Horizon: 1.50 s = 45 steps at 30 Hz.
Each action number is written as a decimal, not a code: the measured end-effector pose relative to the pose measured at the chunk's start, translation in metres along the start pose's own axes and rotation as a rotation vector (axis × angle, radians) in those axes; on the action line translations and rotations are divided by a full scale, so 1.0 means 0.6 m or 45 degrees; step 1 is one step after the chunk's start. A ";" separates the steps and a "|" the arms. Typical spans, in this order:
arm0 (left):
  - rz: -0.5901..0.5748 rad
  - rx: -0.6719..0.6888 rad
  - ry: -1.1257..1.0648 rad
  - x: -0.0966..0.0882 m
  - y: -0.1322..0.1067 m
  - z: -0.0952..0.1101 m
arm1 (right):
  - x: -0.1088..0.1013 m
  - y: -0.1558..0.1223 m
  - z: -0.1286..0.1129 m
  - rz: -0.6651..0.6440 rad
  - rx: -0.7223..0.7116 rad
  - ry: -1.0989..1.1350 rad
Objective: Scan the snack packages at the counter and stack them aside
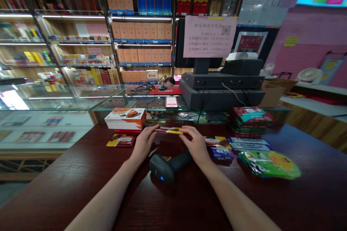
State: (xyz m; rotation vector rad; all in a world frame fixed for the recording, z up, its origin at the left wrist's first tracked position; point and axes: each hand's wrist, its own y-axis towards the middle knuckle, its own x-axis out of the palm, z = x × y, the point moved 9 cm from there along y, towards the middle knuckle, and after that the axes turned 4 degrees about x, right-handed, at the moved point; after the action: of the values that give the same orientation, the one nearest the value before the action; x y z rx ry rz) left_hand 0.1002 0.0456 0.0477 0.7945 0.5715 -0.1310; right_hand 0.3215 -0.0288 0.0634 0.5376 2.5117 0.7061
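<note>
Between my two hands is a thin red-and-yellow packet (pixel 169 131), held up edge-on above the dark wooden counter (pixel 92 187). My left hand (pixel 145 142) pinches its left end, and my right hand (pixel 195 144) grips the right end. Below them lies a black barcode scanner (pixel 165 167) with a blue light, its handle running toward my right wrist. Left of my left hand, a similar red-and-yellow packet (pixel 121 140) rests on the counter. Another such packet (pixel 217 142) and a purple packet (pixel 221 153) lie just right of my right hand.
A stack of white-and-orange boxes (pixel 126 118) stands at left. On the right are blue packs (pixel 249 144), a green bag (pixel 269 164) and stacked red-green packages (pixel 251 119). Behind stand a glass display case (pixel 108 102) and a cash register (pixel 221 93) with cables.
</note>
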 end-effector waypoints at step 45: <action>-0.140 0.025 0.133 -0.003 0.000 0.002 | 0.038 -0.020 -0.037 -0.112 -0.356 -0.462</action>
State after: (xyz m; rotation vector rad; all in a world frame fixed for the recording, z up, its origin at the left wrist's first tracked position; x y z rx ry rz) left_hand 0.0991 0.0447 0.0491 0.7922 0.7142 -0.1973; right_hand 0.2884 -0.0358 0.0659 0.4098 2.0471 0.8266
